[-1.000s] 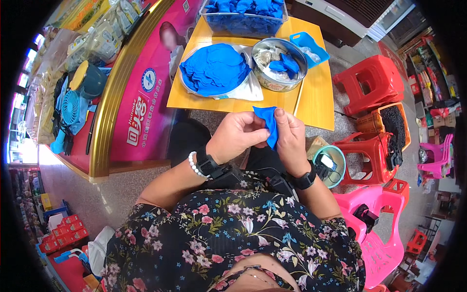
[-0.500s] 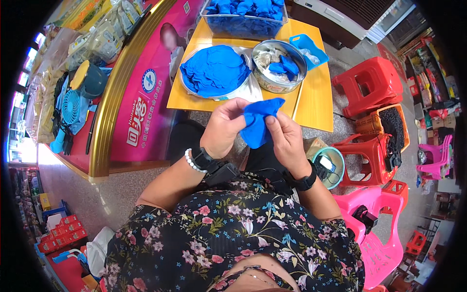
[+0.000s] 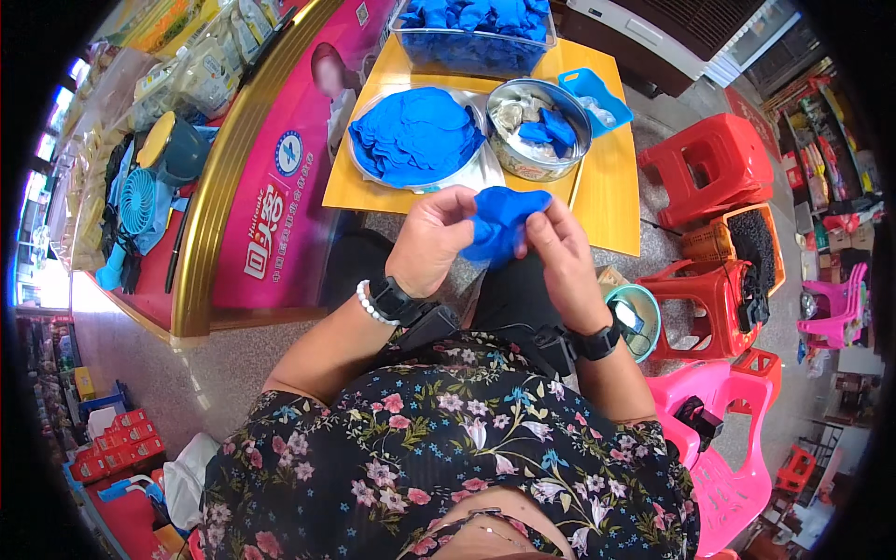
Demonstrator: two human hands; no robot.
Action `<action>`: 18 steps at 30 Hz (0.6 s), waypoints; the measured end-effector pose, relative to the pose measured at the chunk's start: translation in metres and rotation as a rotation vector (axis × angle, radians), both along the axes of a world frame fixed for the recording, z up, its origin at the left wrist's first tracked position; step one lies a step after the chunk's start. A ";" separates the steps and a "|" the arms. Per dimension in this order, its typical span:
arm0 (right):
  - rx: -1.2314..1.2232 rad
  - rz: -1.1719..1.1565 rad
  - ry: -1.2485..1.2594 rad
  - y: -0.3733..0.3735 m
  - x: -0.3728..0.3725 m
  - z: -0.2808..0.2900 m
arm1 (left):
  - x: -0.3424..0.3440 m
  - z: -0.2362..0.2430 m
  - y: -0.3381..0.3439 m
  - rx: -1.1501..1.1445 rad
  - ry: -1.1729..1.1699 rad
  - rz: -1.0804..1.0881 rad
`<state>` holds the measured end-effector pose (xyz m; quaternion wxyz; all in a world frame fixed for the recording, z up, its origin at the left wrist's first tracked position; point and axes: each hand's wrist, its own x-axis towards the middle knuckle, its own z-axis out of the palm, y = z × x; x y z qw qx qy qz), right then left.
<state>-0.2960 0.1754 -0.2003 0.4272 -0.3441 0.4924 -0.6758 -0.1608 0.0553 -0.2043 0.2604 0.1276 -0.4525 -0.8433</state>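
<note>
A soft blue cloth piece [image 3: 501, 222] is stretched between my two hands, above my lap and just in front of the yellow table. My left hand [image 3: 429, 245] pinches its left side between thumb and fingers. At its right edge my right hand [image 3: 562, 259] grips it, thumb on top and fingers behind. Part of the cloth is blurred and folded over. Beyond my hands, a stack of flat blue cloth pieces [image 3: 415, 135] lies on a round plate. Right of that, a round tin [image 3: 534, 168] contains whitish bits and a few blue pieces.
A clear plastic bin [image 3: 471, 51] full of blue pieces stands at the table's far end, near a small blue basket [image 3: 595, 101]. Red stools [image 3: 705, 173] and a pink chair [image 3: 723, 457] are on the right; a pink counter with a gold edge [image 3: 201, 224] is on the left.
The cloth's pointed upper corner and hanging lower part have changed to a flatter, rounder shape. My right hand has shifted slightly right and its fingers have changed position.
</note>
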 end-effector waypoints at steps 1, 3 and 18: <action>-0.001 0.001 0.000 -0.003 0.005 0.008 | 0.001 -0.004 0.000 -0.001 0.000 0.001; -0.002 -0.159 -0.055 -0.009 0.018 0.028 | 0.000 -0.010 0.000 -0.049 -0.040 -0.009; -0.073 -0.122 -0.061 -0.010 0.018 0.014 | -0.011 -0.002 0.004 0.099 0.108 0.063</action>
